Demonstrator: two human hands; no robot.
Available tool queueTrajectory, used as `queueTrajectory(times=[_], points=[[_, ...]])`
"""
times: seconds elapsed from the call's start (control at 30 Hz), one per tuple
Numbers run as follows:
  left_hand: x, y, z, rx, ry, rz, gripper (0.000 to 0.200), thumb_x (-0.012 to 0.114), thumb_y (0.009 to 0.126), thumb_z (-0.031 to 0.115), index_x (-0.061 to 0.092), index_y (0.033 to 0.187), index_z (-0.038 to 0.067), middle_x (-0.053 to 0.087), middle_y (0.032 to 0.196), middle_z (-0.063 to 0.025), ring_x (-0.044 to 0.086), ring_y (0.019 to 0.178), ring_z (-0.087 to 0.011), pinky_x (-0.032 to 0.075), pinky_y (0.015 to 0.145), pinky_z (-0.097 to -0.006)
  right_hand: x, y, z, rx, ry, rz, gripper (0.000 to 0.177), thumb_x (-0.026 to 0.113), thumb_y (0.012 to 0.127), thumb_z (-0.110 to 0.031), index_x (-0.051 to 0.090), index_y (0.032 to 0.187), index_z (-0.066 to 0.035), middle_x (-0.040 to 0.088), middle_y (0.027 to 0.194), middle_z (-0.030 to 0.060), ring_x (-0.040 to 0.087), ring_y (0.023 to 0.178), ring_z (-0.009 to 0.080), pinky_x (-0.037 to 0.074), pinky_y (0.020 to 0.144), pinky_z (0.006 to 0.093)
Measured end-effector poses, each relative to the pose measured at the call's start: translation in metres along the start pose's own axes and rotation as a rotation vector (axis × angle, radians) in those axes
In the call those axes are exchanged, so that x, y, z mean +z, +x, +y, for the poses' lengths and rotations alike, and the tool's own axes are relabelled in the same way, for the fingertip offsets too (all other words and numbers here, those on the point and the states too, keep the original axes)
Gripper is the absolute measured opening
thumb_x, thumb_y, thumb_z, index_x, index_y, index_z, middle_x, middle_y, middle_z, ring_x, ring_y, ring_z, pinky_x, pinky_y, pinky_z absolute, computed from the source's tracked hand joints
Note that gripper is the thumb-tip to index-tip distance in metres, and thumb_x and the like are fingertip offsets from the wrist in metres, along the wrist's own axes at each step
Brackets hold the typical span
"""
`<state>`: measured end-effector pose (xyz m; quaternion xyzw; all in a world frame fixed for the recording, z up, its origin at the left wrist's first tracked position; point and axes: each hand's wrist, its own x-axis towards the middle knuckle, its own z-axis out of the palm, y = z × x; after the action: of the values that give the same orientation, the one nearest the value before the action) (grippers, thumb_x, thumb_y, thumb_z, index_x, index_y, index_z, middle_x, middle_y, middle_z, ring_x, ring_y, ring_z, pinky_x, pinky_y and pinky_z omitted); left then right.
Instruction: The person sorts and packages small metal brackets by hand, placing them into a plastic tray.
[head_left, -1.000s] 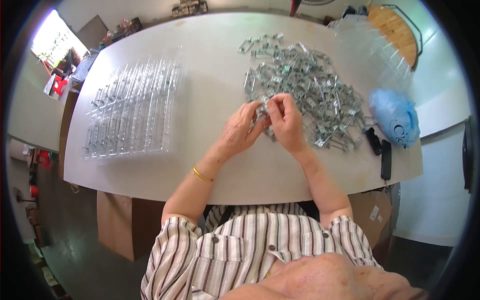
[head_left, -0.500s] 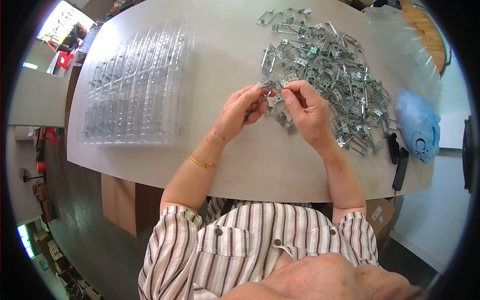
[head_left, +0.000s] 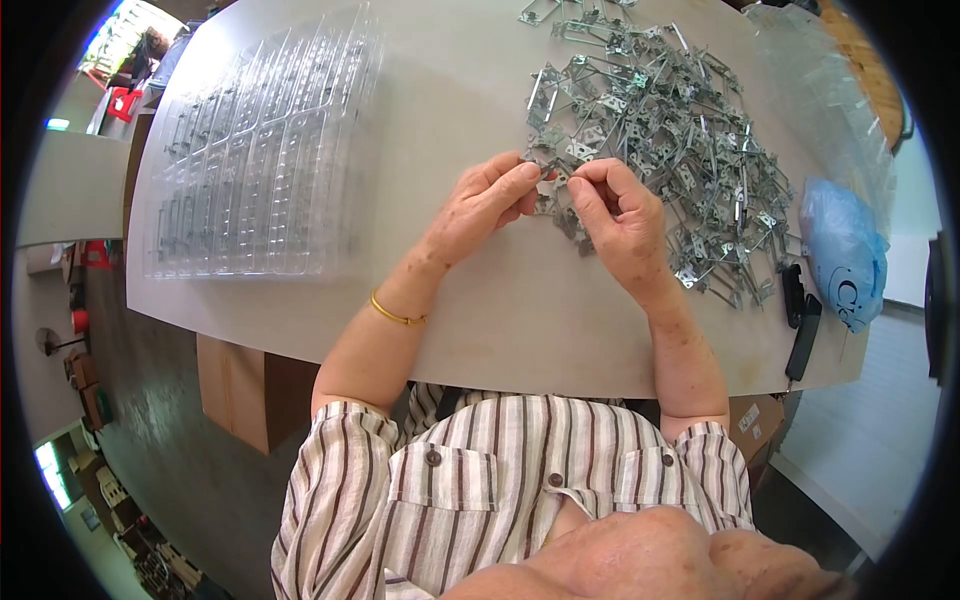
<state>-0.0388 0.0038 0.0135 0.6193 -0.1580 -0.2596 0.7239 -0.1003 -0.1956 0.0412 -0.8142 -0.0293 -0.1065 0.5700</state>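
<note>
A heap of small metal brackets [head_left: 690, 140] lies on the right half of the pale table [head_left: 450, 340]. At the heap's near left edge, my left hand [head_left: 490, 200] pinches a metal bracket between thumb and fingers, most of it hidden by the hand. Close beside it, my right hand [head_left: 622, 220] has thumb and index finger pressed together near the same bracket; what they hold, if anything, is too small to make out. On the left stands a clear plastic tray [head_left: 255, 150] with rows of metal parts in its slots.
A blue plastic bag [head_left: 843, 250] rests at the table's right edge, beside a black-handled tool [head_left: 803, 335]. Clear plastic sheeting [head_left: 820, 100] lies behind the bag. Under the table are a cardboard box [head_left: 235, 390] at left and another [head_left: 757, 425] at right.
The view has shifted slightly. The bracket part that showed below my left hand's fingers is now hidden, and the hand has turned a little. Both hands remain close together.
</note>
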Motion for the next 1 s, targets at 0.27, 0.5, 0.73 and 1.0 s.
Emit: queueTrajectory(times=[0.27,0.5,0.73,1.0], points=[[-0.001,0.0,-0.001,0.033,0.102,0.008,0.04,0.057,0.107,0.041,0.071,0.104,0.003,0.06,0.077,0.0021,0.048,0.068,-0.0049,0.039,0.059,-0.0223,-0.002,-0.003,-0.003,-0.012,-0.047,-0.012,0.002,0.067,0.1,-0.006,0.066,0.101,-0.005,0.059,0.068,-0.0035,0.05,0.061,0.0023,0.042,0.054,0.0225],[0.001,-0.001,-0.001,0.107,0.167,0.009,0.034,0.058,0.108,0.036,0.069,0.103,0.004,0.058,0.079,0.0035,0.046,0.07,-0.0034,0.036,0.06,-0.0207,-0.005,-0.004,-0.01,0.2,0.182,-0.092,0.02,0.064,0.105,-0.014,0.061,0.12,-0.001,0.063,0.07,-0.0008,0.054,0.062,0.0044,0.045,0.058,0.0228],[-0.002,-0.001,-0.007,0.139,0.296,-0.043,0.033,0.062,0.106,0.032,0.069,0.1,0.001,0.062,0.084,0.0021,0.052,0.076,-0.0064,0.042,0.064,-0.0248,-0.008,-0.002,-0.008,0.318,0.337,-0.225,0.028,0.06,0.108,-0.025,0.061,0.126,-0.002,0.064,0.072,-0.0009,0.058,0.065,0.0055,0.047,0.058,0.0223],[0.003,-0.006,0.0,0.122,0.386,-0.091,0.033,0.067,0.103,0.033,0.068,0.102,-0.001,0.056,0.077,0.0046,0.046,0.071,-0.0061,0.038,0.06,-0.0266,-0.015,0.0,-0.004,0.379,0.36,-0.277,0.023,0.057,0.11,-0.027,0.061,0.108,-0.005,0.065,0.071,-0.0003,0.058,0.058,0.0059,0.047,0.052,0.0214]])
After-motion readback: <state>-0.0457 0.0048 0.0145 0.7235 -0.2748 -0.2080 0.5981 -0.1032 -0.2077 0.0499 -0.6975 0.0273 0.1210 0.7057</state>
